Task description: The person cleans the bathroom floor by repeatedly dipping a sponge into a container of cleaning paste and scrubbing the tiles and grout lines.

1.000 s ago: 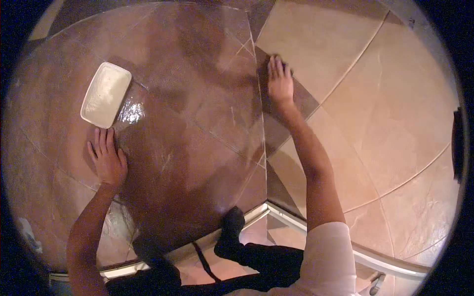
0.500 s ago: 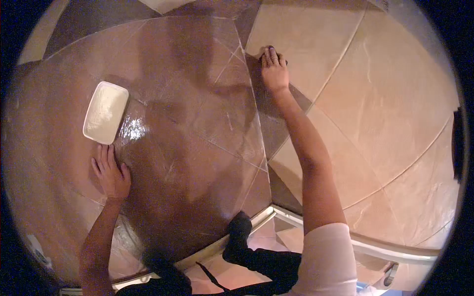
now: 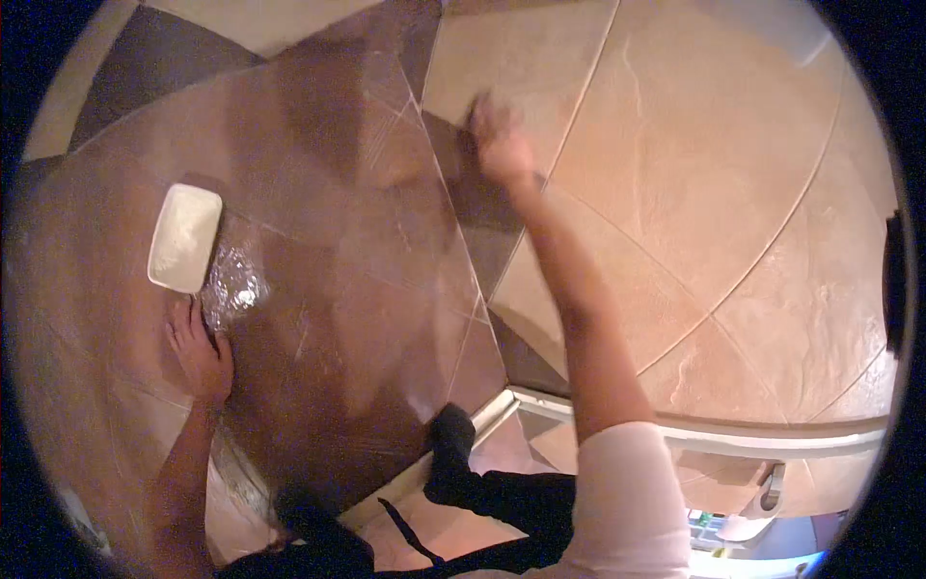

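Note:
My left hand (image 3: 201, 359) lies flat with its fingers spread on the wet brown tiled floor (image 3: 338, 289). Just beyond its fingertips is a shallow white rectangular tub (image 3: 185, 238) with pale, creamy-looking contents. My right hand (image 3: 502, 140), smeared by motion, is stretched out at the lighter tiled wall (image 3: 675, 174), close to a dark tile strip. A small dark object (image 3: 476, 106) shows at its fingers, mostly hidden under them; its kind is not clear.
A white raised sill (image 3: 752, 436) with a corner runs along the near side. My dark-clad knee (image 3: 450, 425) rests by it. Water glints on the floor (image 3: 239, 280) beside the tub. A dark fixture (image 3: 893, 288) stands at the far right edge.
The view has turned slightly, so the tub and floor appear further left. My right hand was sharp and pressed to the wall; now it is blurred and moving. The left hand stays beside the tub.

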The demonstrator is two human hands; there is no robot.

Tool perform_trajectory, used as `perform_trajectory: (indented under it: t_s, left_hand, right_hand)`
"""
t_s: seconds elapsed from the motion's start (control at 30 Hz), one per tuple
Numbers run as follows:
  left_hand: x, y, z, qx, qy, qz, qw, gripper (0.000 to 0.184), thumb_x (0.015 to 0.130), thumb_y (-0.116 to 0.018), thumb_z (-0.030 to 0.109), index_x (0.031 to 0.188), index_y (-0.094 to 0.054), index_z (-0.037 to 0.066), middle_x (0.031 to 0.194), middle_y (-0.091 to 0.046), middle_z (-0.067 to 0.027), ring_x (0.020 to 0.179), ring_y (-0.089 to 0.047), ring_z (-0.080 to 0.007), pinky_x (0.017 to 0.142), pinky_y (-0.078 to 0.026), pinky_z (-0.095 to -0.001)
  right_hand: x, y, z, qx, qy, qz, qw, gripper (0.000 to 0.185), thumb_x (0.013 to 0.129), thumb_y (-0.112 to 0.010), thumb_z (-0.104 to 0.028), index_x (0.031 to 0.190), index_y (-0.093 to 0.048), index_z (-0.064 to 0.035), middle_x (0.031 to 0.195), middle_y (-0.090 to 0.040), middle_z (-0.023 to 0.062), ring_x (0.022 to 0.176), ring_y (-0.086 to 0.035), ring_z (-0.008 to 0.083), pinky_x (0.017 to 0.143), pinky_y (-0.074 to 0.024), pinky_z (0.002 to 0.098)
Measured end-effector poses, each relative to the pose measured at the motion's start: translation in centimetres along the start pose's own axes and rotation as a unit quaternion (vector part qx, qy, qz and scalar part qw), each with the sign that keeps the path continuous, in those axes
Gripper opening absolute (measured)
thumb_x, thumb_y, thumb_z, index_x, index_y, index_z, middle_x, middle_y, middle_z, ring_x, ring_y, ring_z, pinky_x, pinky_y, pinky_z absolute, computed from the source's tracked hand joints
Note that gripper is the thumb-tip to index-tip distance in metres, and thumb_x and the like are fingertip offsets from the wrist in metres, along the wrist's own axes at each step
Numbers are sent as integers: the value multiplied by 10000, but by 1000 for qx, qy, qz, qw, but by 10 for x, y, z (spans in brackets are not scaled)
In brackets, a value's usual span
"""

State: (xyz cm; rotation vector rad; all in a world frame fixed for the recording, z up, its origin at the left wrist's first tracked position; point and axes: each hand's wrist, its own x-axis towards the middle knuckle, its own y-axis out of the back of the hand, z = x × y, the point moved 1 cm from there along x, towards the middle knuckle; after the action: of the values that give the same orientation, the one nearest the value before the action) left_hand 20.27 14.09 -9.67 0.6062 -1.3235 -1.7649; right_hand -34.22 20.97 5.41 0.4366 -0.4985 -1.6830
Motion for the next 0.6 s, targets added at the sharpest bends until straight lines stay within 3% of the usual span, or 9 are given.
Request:
perform_trajectory:
  t_s: [0.03, 0.07, 0.13, 0.2, 0.27, 0.37, 0.47, 0.53, 0.6]
  left_hand:
    - [-5, 3, -4, -33, -7, 17, 999, 593, 806, -500, 130, 1354, -308, 9, 1413, -306, -189, 1351, -223, -331, 1106, -112, -520]
    - [-6, 4, -5, -67, -13, 32, 997, 577, 803, -504, 116, 1341, -329, 2, 1397, -324, -198, 1331, -259, -342, 1098, -157, -509]
    - [1, 29, -8, -81, 56, -16, 995, 542, 817, -501, 113, 1327, -353, 1, 1377, -345, -205, 1294, -307, -347, 1078, -212, -478]
    - [7, 37, -19, -96, 131, -70, 984, 508, 832, -498, 109, 1313, -378, 1, 1357, -366, -212, 1258, -356, -352, 1058, -267, -447]
    - [21, 29, -46, -124, 186, 52, 973, 459, 908, -454, 149, 1324, -361, -21, 1366, -374, -213, 1273, -354, -342, 1085, -251, -379]
    - [54, 34, -49, -238, 195, 141, 941, 445, 962, -390, 211, 1351, -338, 0, 1383, -358, -209, 1273, -348, -359, 1082, -254, -389]
    - [76, 41, -22, -350, 223, 77, 907, 469, 976, -351, 276, 1369, -320, 21, 1376, -368, -225, 1238, -388, -377, 1069, -277, -401]
    - [79, 53, 3, -319, 233, 51, 917, 476, 975, -351, 288, 1366, -324, 18, 1363, -389, -227, 1232, -403, -376, 1063, -285, -402]
    - [79, 61, 17, -260, 249, -4, 933, 491, 972, -352, 314, 1360, -332, 12, 1336, -430, -230, 1219, -431, -373, 1050, -303, -403]
  right_hand:
    - [-29, -7, -36, -69, 38, -72, 994, 533, 904, -362, -226, 1378, -319, 12, 1465, -290, 136, 1303, -340, 317, 1091, -210, 463]
    - [-58, -26, -61, -3, 77, -98, 992, 512, 898, -374, -244, 1348, -386, 1, 1467, -294, 106, 1330, -304, 293, 1098, -205, 464]
    - [-106, 16, -60, 2, 191, -190, 963, 563, 913, -343, -225, 1423, -230, -14, 1470, -263, 163, 1341, -266, 326, 1092, -245, 463]
    - [-118, 26, -24, -39, 136, -117, 983, 552, 901, -359, -207, 1407, -266, -7, 1460, -299, 134, 1350, -263, 291, 1102, -228, 444]
    - [-83, 65, 39, -120, -5, -54, 991, 525, 892, -359, -174, 1387, -310, -7, 1453, -318, 120, 1351, -268, 279, 1113, -191, 448]
    - [-22, 130, 124, -140, -140, 53, 979, 521, 891, -355, -164, 1385, -308, -8, 1455, -296, 166, 1326, -297, 330, 1100, -189, 482]
    - [14, 114, 122, -138, -162, 60, 975, 511, 896, -356, -176, 1378, -328, -12, 1460, -291, 158, 1337, -267, 354, 1097, -180, 489]
    - [13, 80, 91, -166, -33, 14, 986, 508, 899, -358, -197, 1376, -340, -24, 1459, -297, 152, 1340, -256, 359, 1091, -194, 506]
    - [-11, 48, 51, 69, 16, -58, 996, 540, 848, -426, -137, 1367, -347, -9, 1467, -281, 131, 1315, -312, 337, 1089, -234, 462]
